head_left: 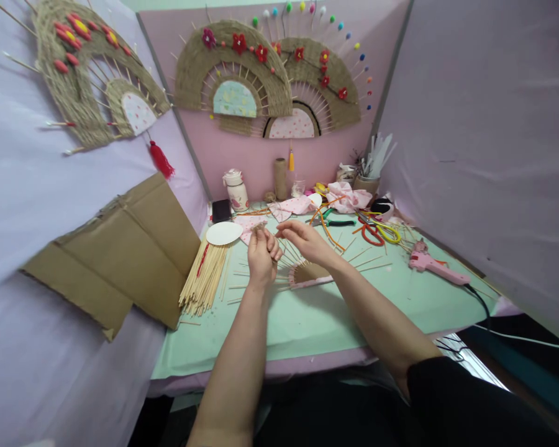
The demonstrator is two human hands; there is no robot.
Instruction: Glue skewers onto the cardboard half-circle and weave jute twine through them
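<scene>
My left hand [262, 253] is raised over the table with its fingers wrapped round a small tan bundle [259, 227] that looks like jute twine. Just to its right is my right hand [305, 241], fingers bent and drawn together at the tips; whatever they pinch is too small to make out. Below both hands lies a half-round cardboard piece [311, 271] with a pink fabric edge. Thin wooden sticks [371, 259] fan out from it across the green tabletop, and my hands and right forearm cover part of them.
A stack of bamboo sticks [201, 282] and a white disc [224, 233] lie left, beside folded cardboard [121, 248]. Pliers [340, 222], scissors [371, 233] and a pink glue gun [438, 266] with a cord are right. A bottle [236, 190] stands behind; finished fans [233, 62] hang above.
</scene>
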